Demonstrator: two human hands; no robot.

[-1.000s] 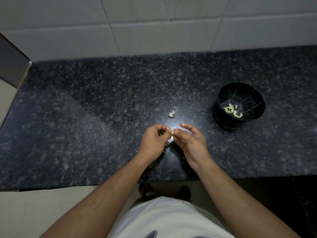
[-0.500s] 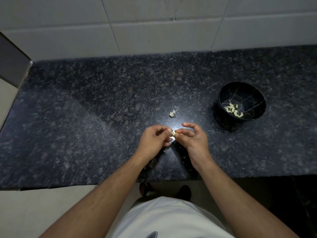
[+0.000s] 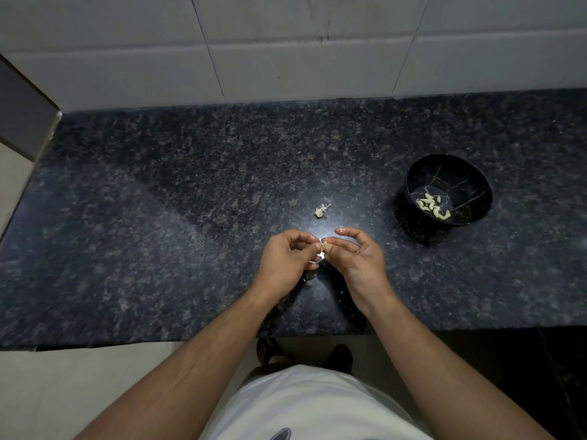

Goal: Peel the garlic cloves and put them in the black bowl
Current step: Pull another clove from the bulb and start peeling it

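A small pale garlic clove (image 3: 325, 246) is held between both hands above the dark granite counter (image 3: 158, 233). My left hand (image 3: 286, 260) and my right hand (image 3: 357, 255) meet at the fingertips and both pinch the clove. A thin white strip of skin (image 3: 319, 258) hangs below the fingers. The black bowl (image 3: 460, 173) stands to the right of my hands and holds several peeled cloves (image 3: 432, 206).
A small scrap of garlic root and skin (image 3: 321, 210) lies on the counter just beyond my hands. Tiny skin flakes dot the counter near my wrists. A tiled wall (image 3: 286, 49) backs the counter; the counter's front edge runs below my forearms.
My hands stayed joined over the same spot. The fingers shifted slightly around the clove, and a strip of skin now hangs below them.
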